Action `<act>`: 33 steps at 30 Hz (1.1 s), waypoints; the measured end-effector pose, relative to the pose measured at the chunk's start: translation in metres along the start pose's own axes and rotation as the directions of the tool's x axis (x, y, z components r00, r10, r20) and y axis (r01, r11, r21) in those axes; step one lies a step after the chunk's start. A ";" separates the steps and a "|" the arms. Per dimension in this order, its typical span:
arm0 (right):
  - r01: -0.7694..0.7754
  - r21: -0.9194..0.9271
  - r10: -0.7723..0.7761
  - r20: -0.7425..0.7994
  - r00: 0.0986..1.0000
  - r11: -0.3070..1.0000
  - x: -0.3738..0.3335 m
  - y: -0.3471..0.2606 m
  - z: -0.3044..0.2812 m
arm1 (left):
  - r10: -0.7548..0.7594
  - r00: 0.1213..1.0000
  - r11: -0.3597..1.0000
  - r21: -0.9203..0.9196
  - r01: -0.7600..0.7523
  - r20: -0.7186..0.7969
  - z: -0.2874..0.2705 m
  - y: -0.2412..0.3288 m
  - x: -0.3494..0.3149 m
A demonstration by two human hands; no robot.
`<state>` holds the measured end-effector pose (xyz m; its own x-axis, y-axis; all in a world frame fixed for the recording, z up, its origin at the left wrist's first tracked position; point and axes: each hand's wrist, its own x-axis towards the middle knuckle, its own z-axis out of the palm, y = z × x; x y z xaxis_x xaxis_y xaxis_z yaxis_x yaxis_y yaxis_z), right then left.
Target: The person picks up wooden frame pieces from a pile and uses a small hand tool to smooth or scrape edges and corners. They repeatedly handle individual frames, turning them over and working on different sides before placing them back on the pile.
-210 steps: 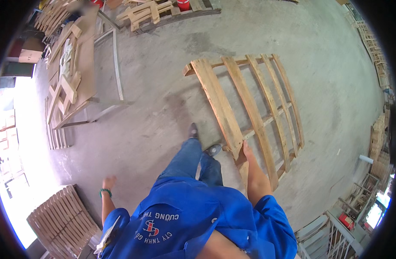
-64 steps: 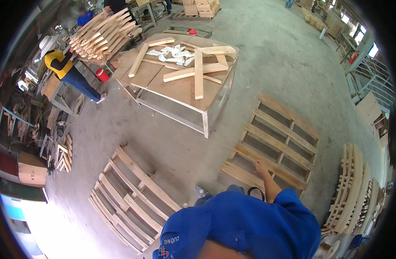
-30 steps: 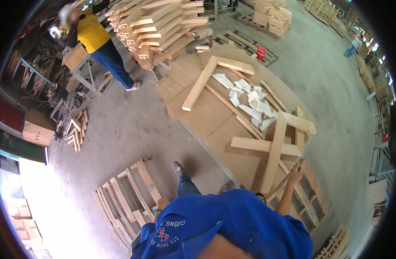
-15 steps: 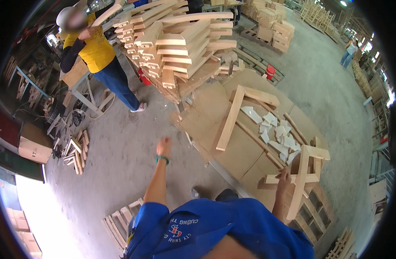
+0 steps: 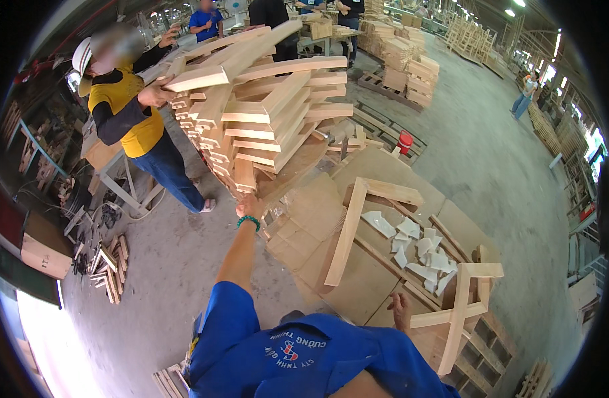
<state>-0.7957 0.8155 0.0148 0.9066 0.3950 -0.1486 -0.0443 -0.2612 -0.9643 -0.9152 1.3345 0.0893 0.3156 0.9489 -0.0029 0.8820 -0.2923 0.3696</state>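
My left hand (image 5: 248, 205), with a green bead bracelet, reaches forward to the near lower corner of a stack of angled wooden frames (image 5: 278, 123). Its fingertips are too small to make out, and whether they touch the wood I cannot tell. Lower right, my right hand (image 5: 400, 310) hangs loosely with its fingers apart, holding nothing. Beside it an angled wooden frame (image 5: 459, 312) lies across other pieces on the cardboard-covered table (image 5: 304, 232). Another L-shaped wooden frame (image 5: 349, 232) rests farther left, next to scattered white scraps (image 5: 417, 245).
Across the stack a person in a yellow top (image 5: 135, 119) holds a wooden piece (image 5: 198, 78) on top of it. A red container (image 5: 404, 141) stands behind the table. Wood offcuts (image 5: 111, 265) lie on the floor at left; a pallet (image 5: 487, 351) is at lower right.
My left hand has moved forward to the stack's near corner. My right hand has come away from the angled frame, to the left. The co-worker has lowered a wooden piece onto the stack.
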 end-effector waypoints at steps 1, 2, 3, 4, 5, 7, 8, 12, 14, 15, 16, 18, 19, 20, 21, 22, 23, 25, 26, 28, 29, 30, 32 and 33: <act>-0.012 -0.024 0.012 0.020 1.000 1.000 0.002 -0.002 0.001 | 0.013 1.000 1.000 0.021 -0.013 0.000 -0.002 -0.002 0.001; -0.020 -0.047 0.022 0.045 0.999 0.999 0.006 -0.004 0.005 | 0.135 0.990 0.989 0.075 -0.131 -0.049 -0.005 -0.007 0.000; -0.044 -0.044 0.047 0.064 0.997 0.998 0.006 -0.002 0.005 | 0.131 0.986 0.989 0.050 -0.137 0.098 -0.008 -0.007 -0.004; -0.054 -0.046 0.058 0.078 0.995 0.997 0.009 0.002 0.003 | 0.134 0.963 0.990 0.012 -0.141 0.236 -0.011 -0.007 -0.005; -0.063 -0.048 0.068 0.095 0.993 0.997 0.015 0.004 0.002 | 0.138 0.920 0.990 -0.024 -0.139 0.367 -0.013 -0.007 -0.009; -0.092 -0.100 0.111 0.204 0.973 0.991 0.032 -0.004 0.017 | 0.208 0.739 0.977 -0.178 -0.120 0.640 -0.017 -0.036 -0.025; -0.137 -0.148 0.166 0.209 0.964 0.979 0.031 -0.003 0.017 | 0.280 0.664 0.943 -0.330 -0.052 0.694 -0.004 -0.030 -0.046; -0.324 0.061 0.270 0.422 0.866 0.944 0.043 -0.048 0.059 | 0.550 0.367 0.783 -0.616 0.087 0.750 -0.032 0.014 -0.119; -0.383 0.206 0.205 0.576 0.792 0.900 0.043 -0.107 0.104 | 0.625 0.328 0.743 -0.669 0.027 0.708 -0.055 0.040 -0.128; -0.407 0.285 0.144 0.640 0.755 0.868 0.045 -0.131 0.123 | 0.653 0.319 0.738 -0.672 -0.063 0.687 -0.060 0.054 -0.126; -0.422 0.336 0.099 0.672 0.734 0.842 0.048 -0.147 0.141 | 0.683 0.303 0.723 -0.673 -0.154 0.664 -0.061 0.066 -0.122; -0.458 0.428 -0.003 0.733 0.680 0.779 0.054 -0.170 0.173 | 0.762 0.250 0.644 -0.660 -0.387 0.597 -0.059 0.083 -0.110; -0.463 0.464 -0.017 0.720 0.693 0.755 0.056 -0.173 0.185 | 0.796 0.212 0.588 -0.641 -0.494 0.567 -0.059 0.088 -0.102; -0.467 0.500 -0.031 0.706 0.707 0.729 0.060 -0.175 0.196 | 0.773 0.163 0.549 -0.518 -0.655 0.613 -0.060 0.094 -0.089; -0.466 0.540 -0.042 0.683 0.729 0.701 0.065 -0.175 0.201 | 0.778 0.091 0.433 -0.427 -0.794 0.621 -0.066 0.104 -0.076; -0.447 0.572 0.015 0.604 0.797 0.688 0.067 -0.173 0.199 | 0.771 0.014 0.289 -0.331 -0.898 0.636 -0.078 0.116 -0.065; -0.425 0.598 0.070 0.524 0.849 0.680 0.067 -0.170 0.197 | 0.756 -0.051 0.130 -0.227 -0.965 0.652 -0.095 0.128 -0.049; -0.365 0.611 0.140 0.384 0.913 0.702 0.065 -0.162 0.194 | 0.817 0.033 0.231 -0.274 -0.934 0.576 -0.124 0.162 0.015; -0.333 0.591 0.154 0.332 0.931 0.734 0.066 -0.157 0.184 | 0.913 0.117 0.187 -0.147 -0.971 0.390 -0.139 0.177 0.058; -0.267 0.549 0.230 0.137 0.963 0.792 0.060 -0.133 0.156 | 0.974 0.224 0.226 0.091 -0.970 -0.029 -0.177 0.234 0.128; -0.236 0.525 0.252 0.041 0.967 0.818 0.057 -0.121 0.148 | 0.938 0.333 0.345 0.255 -0.903 -0.092 -0.190 0.243 0.167; -0.242 0.505 0.290 -0.018 0.957 0.829 0.053 -0.114 0.142 | 0.889 0.426 0.457 0.409 -0.790 -0.170 -0.202 0.248 0.201; -0.191 0.531 0.283 -0.097 0.954 0.825 0.040 -0.107 0.133 | 0.704 0.701 0.612 0.402 -0.681 0.116 -0.241 0.240 0.259; -0.140 0.560 0.274 -0.162 0.948 0.816 0.031 -0.101 0.127 | 0.569 0.775 0.673 0.386 -0.631 0.276 -0.242 0.240 0.276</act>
<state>-0.8161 0.9658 0.0793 0.9152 0.1603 -0.3698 -0.3986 0.2250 -0.8891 -0.7011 1.5550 0.4024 0.8428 0.5361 -0.0483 0.5292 -0.8416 -0.1081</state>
